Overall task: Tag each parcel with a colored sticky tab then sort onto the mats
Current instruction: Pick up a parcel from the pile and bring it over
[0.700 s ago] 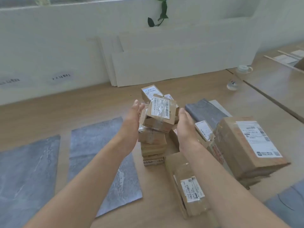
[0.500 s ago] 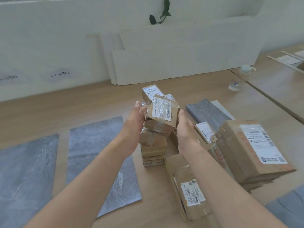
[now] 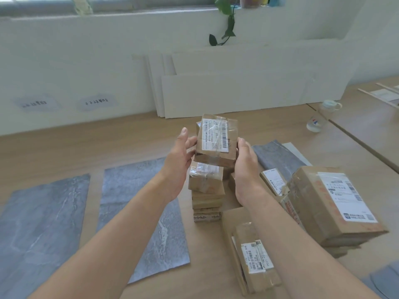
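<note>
Parcel [image 3: 216,143] held over the stack [image 3: 206,190], left hand [image 3: 179,156] and right hand [image 3: 246,167] gripping its sides, thumbs up, forearms reaching forward.

Wall [image 3: 64,61]: white, with two small paper labels [image 3: 96,101] stuck low on it.
Window [image 3: 108,2]: a strip along the top edge, daylit.
Vine [image 3: 227,24]: green, hanging down the wall.
Boards [image 3: 237,89]: white, leaning against the wall.
Counter [image 3: 108,145]: light wood, with a second counter [image 3: 367,119] adjoining at right.
</note>
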A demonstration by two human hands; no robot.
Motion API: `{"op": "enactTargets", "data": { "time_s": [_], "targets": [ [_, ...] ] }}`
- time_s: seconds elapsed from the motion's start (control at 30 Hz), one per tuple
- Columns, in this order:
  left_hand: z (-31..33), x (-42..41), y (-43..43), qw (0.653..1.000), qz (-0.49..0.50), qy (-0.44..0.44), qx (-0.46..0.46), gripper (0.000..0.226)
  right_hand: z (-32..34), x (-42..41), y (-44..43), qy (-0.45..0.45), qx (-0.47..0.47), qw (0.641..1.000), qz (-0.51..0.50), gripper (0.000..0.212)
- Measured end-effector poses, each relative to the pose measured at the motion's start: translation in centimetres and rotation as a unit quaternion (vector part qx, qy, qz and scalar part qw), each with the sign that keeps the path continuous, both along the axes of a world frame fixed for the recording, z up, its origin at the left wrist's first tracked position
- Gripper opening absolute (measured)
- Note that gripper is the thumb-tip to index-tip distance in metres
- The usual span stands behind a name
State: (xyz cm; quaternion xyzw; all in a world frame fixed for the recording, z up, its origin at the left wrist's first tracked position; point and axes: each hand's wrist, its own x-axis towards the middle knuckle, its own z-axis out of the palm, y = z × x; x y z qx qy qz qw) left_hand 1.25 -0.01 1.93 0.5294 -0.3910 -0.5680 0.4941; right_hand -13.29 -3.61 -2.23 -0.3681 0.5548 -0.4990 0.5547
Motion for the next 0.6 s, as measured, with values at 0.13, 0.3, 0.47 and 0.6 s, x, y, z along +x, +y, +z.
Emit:
{"op": "enactTargets", "data": {
  "time_s": [0.13, 0.3, 0.47, 0.6],
  "targets": [
    [2.2, 0.6, 0.6, 0.999, 0.016, -0.003, -0.032, 0.066, 2.6, 0.6, 0.3, 0.012, -0.064, 0.998, -0.009, 0.062],
    [4.4, 1.6, 1.5, 0.997, 0.048, 0.008, -0.067, 0.064, 5.1, 1.6, 0.8, 0.011, -0.122, 0.992, 0.025, 0.063],
    [5.5, 3.1, 3.3, 0.992, 0.082, 0.009, -0.090, 0.061, 5.9, 3.4, 1.4, 0.016, -0.130, 0.989, 0.062, 0.066],
    [5.6, 5.0, 5.0, 0.987, 0.126, 0.014, -0.098, 0.060, 6.6, 5.6, 2.6, -0.005, -0.146, 0.986, 0.076, 0.057]
  ]
}}
